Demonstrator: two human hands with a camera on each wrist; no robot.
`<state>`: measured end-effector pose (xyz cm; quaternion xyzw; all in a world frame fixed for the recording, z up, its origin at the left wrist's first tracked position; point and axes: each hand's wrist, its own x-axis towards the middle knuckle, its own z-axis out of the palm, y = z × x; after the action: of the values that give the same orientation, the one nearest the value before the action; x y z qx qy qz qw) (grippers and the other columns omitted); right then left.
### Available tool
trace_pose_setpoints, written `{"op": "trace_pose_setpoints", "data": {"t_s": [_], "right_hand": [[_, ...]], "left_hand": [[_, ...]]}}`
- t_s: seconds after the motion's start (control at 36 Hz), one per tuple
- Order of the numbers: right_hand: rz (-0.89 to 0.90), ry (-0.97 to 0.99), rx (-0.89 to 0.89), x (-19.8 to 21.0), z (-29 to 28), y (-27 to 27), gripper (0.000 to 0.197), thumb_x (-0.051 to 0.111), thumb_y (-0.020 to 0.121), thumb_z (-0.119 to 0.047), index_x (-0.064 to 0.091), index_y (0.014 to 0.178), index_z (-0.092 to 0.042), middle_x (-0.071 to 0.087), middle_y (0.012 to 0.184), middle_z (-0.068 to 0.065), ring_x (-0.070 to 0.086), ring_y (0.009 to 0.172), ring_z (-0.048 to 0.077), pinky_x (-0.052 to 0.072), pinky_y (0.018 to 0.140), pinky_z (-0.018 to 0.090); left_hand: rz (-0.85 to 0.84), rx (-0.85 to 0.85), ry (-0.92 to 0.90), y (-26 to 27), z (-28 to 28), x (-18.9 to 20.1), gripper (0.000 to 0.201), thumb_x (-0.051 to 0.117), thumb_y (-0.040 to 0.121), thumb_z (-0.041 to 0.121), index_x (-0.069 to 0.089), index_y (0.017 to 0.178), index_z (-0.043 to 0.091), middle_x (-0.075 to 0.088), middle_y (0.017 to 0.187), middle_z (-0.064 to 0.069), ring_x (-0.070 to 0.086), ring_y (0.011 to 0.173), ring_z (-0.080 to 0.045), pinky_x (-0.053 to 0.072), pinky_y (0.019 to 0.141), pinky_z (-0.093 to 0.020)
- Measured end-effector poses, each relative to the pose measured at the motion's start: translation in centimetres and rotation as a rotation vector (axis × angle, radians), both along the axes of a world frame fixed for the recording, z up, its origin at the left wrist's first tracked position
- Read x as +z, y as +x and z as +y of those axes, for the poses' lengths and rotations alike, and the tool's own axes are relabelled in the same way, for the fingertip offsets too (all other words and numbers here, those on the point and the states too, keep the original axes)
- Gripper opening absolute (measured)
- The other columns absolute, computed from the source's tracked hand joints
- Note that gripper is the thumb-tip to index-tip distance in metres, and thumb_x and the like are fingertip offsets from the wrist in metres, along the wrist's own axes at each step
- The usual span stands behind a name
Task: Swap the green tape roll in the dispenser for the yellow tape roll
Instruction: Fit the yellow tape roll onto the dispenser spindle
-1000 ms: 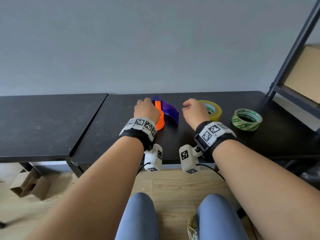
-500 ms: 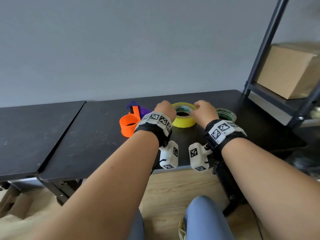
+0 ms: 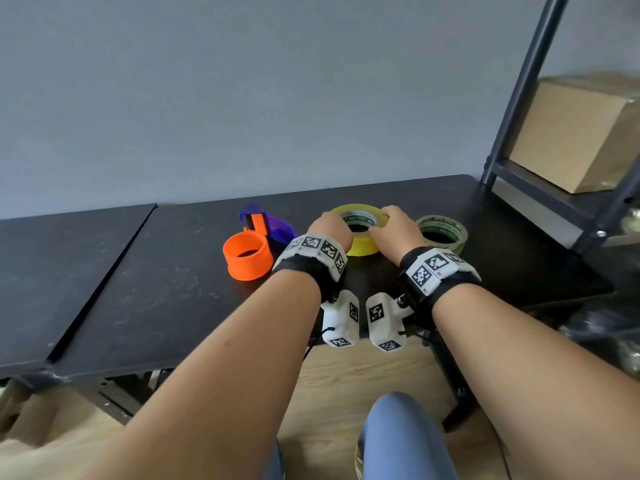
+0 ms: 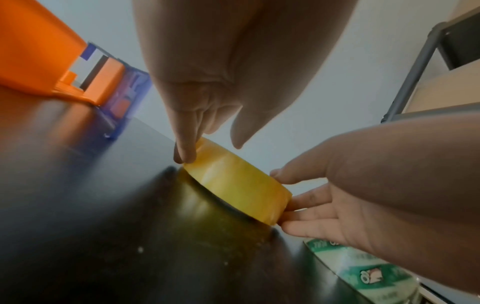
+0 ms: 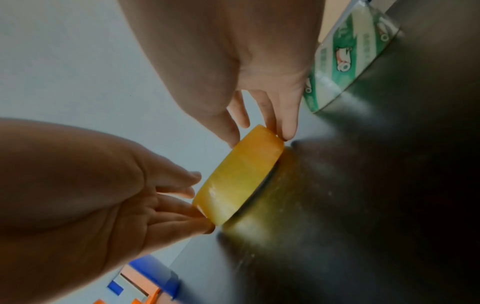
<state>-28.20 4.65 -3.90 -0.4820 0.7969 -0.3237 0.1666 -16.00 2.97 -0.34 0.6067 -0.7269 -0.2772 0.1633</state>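
The yellow tape roll (image 3: 362, 249) lies flat on the black table (image 3: 166, 306), and both hands hold it. My left hand (image 3: 332, 223) grips its left wall with the fingertips, thumb over the top edge. My right hand (image 3: 384, 223) pinches the right rim between thumb and fingers. In the left wrist view my left hand (image 4: 210, 152) and the fingers (image 4: 298, 197) of the right flank the yellow roll (image 4: 239, 183). The right wrist view shows my right hand (image 5: 259, 133) on the yellow roll (image 5: 241, 174). The orange and purple dispenser (image 3: 247, 256) stands empty to the left. The green tape roll (image 3: 441, 232) lies just right.
A dark metal shelf frame (image 3: 519, 98) rises at the table's right end, with a cardboard box (image 3: 571, 140) on it. A second black table (image 3: 52, 271) joins on the left. The grey wall runs right behind the table.
One second ago my left hand was on the dispenser and my right beside the yellow roll. Now both hold the yellow roll. The head view has swung to the right.
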Motion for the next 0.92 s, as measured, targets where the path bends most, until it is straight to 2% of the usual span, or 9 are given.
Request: {"op": "trace_pose_setpoints", "data": {"t_s": [0.08,0.22,0.28,0.39,0.58,0.75,0.86,0.92], "right_hand": [[0.0,-0.007,0.008,0.4,0.2,0.4,0.051,0.049,0.095,-0.022,0.037,0.144,-0.014,0.055,0.137,0.016,0.057,0.119,0.034,0.047,0.093,0.039],[-0.01,-0.092,0.013,2.2,0.8,1.2,0.044,0.05,0.094,-0.023,0.044,0.136,-0.014,0.06,0.128,0.016,0.06,0.113,0.035,0.049,0.094,0.043],[-0.019,-0.128,0.015,3.0,1.1,1.7,0.044,0.049,0.093,-0.022,0.045,0.136,-0.014,0.06,0.128,0.016,0.059,0.113,0.035,0.048,0.09,0.038],[-0.007,-0.205,0.033,4.6,1.4,2.9,0.046,0.051,0.094,-0.02,0.043,0.139,-0.013,0.057,0.131,0.016,0.057,0.117,0.033,0.041,0.082,0.031],[0.012,-0.271,0.128,6.2,2.1,7.5,0.048,0.054,0.094,-0.02,0.043,0.14,-0.014,0.057,0.134,0.014,0.056,0.121,0.032,0.043,0.089,0.032],[0.001,-0.277,0.216,6.4,2.0,11.7,0.05,0.059,0.093,-0.019,0.044,0.14,-0.013,0.056,0.138,0.011,0.054,0.126,0.029,0.041,0.093,0.03],[-0.018,-0.277,0.257,6.3,1.6,14.0,0.048,0.059,0.092,-0.018,0.046,0.138,-0.012,0.059,0.135,0.011,0.055,0.123,0.028,0.042,0.091,0.03],[-0.022,-0.264,0.274,6.1,1.3,15.0,0.046,0.058,0.093,-0.018,0.047,0.137,-0.012,0.059,0.135,0.011,0.055,0.123,0.029,0.042,0.092,0.031]], "left_hand": [[-0.047,-0.013,-0.059,0.2,-0.3,0.1,0.034,0.04,0.1,0.009,0.059,0.125,-0.006,0.061,0.128,-0.021,0.059,0.12,-0.035,0.047,0.095,-0.037],[-0.049,0.014,-0.132,1.1,0.1,2.1,0.032,0.041,0.1,0.01,0.056,0.125,-0.004,0.062,0.127,-0.02,0.059,0.118,-0.034,0.047,0.09,-0.036],[-0.035,0.046,-0.163,1.7,0.3,3.0,0.033,0.042,0.099,0.01,0.052,0.129,-0.001,0.061,0.129,-0.018,0.058,0.119,-0.033,0.046,0.089,-0.035],[0.046,0.114,-0.203,3.4,0.6,4.4,0.04,0.042,0.099,0.01,0.047,0.138,0.004,0.057,0.136,-0.016,0.055,0.124,-0.032,0.045,0.095,-0.035],[0.144,0.225,-0.251,8.2,1.7,5.2,0.04,0.043,0.096,0.006,0.051,0.135,0.004,0.058,0.135,-0.014,0.055,0.124,-0.03,0.044,0.097,-0.034],[0.147,0.286,-0.279,13.0,1.4,5.0,0.038,0.046,0.094,0.007,0.056,0.13,0.003,0.063,0.127,-0.016,0.061,0.115,-0.032,0.046,0.086,-0.033],[0.143,0.326,-0.279,15.5,1.2,4.7,0.037,0.048,0.093,0.007,0.058,0.128,0.002,0.063,0.128,-0.017,0.06,0.117,-0.033,0.048,0.09,-0.034],[0.138,0.332,-0.275,16.4,1.0,4.4,0.036,0.048,0.091,0.005,0.06,0.125,0.003,0.064,0.127,-0.018,0.059,0.118,-0.032,0.047,0.087,-0.034]]}}
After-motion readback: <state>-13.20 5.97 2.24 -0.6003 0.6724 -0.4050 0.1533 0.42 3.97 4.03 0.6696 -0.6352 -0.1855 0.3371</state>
